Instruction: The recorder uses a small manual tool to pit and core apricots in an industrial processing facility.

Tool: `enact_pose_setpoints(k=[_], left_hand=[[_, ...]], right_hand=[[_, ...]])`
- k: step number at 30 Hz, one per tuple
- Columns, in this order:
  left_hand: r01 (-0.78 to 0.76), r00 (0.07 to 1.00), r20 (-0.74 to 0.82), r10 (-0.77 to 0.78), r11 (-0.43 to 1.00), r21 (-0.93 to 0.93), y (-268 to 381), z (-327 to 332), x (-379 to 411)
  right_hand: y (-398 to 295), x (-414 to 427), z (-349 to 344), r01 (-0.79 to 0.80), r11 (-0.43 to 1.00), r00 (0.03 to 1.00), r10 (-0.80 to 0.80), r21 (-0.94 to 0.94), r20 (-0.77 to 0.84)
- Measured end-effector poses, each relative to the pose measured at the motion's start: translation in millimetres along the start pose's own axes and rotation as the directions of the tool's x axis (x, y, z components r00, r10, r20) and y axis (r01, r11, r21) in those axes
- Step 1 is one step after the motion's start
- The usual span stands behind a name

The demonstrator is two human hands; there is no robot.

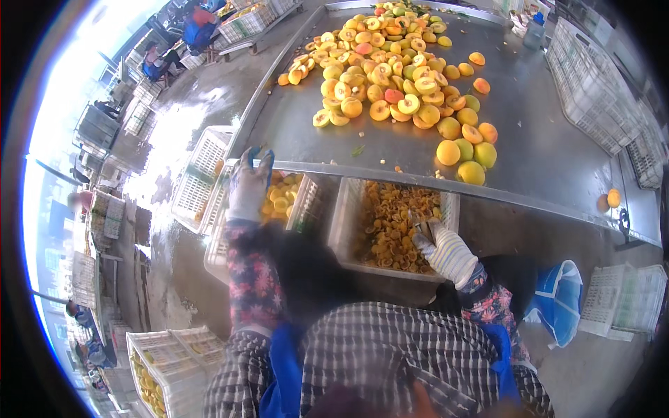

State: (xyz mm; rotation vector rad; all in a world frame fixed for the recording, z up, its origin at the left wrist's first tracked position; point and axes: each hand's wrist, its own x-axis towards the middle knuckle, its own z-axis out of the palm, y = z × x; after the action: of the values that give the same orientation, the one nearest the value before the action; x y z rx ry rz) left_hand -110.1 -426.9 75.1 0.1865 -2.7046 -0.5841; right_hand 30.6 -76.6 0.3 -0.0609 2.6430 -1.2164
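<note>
My left hand [250,183], in a white glove with blue-grey fingertips, is at the front left corner of the metal table [313,143]. Its fingers are apart, and I see nothing in them. Below it, a plastic crate [309,204] contains yellow peach halves [282,196]. My right hand [448,253] wears a striped glove and is closed around what looks like a small metal tool [416,217], partly hidden by the fingers. That hand is over a white crate [346,219] of brown-orange fruit scraps [389,230]. Halved and whole peaches [381,73] are heaped on the table.
Nested white crates [590,83] stand on the table's right side, near a plastic bottle [534,32]. On the floor are a blue-and-white bag [556,303], white crates [622,300] and a fruit-filled crate [177,360]. People [198,28] sit among crates at far left. The floor looks wet.
</note>
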Motion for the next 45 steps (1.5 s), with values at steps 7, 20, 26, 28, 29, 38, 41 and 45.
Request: enact_pose_setpoints(k=[7, 20, 26, 28, 29, 38, 41, 45], left_hand=[[-0.155, 0.935, 0.324, 0.147, 0.988, -0.001, 64, 106, 90], [0.637, 0.763, 0.642, 0.075, 0.081, -0.766, 75, 154, 83], [0.793, 0.596, 0.667, 0.447, -0.458, -0.402, 139, 87, -37], [0.720, 0.619, 0.650, 0.440, -0.648, -0.247, 144, 95, -60], [0.721, 0.612, 0.659, 0.438, -0.652, -0.235, 142, 101, -68], [-0.245, 0.796, 0.085, 0.599, 0.447, -0.861, 133, 112, -99], [-0.327, 0.824, 0.011, 0.567, 0.492, -0.807, 137, 108, -105], [-0.357, 0.759, 0.084, 0.646, 0.520, -0.776, 147, 81, -100]], right_hand=[[12, 10, 10, 0.184, 0.983, 0.970, -0.185, -0.022, -0.158], [6, 2, 5, 0.103, 0.992, 0.993, -0.098, 0.077, -0.072], [-19, 18, 5, 0.383, 0.890, 0.869, -0.256, 0.247, -0.424], [-39, 17, -6, 0.334, 0.933, 0.870, -0.251, 0.133, -0.425], [-47, 17, -9, 0.304, 0.953, 0.864, -0.270, 0.012, -0.426], [-47, 13, -2, 0.087, 0.962, 0.920, -0.177, -0.257, -0.350], [-43, 13, 1, 0.102, 0.955, 0.930, -0.190, -0.277, -0.313], [-40, 14, -2, 0.125, 0.982, 0.933, -0.166, -0.145, -0.320]])
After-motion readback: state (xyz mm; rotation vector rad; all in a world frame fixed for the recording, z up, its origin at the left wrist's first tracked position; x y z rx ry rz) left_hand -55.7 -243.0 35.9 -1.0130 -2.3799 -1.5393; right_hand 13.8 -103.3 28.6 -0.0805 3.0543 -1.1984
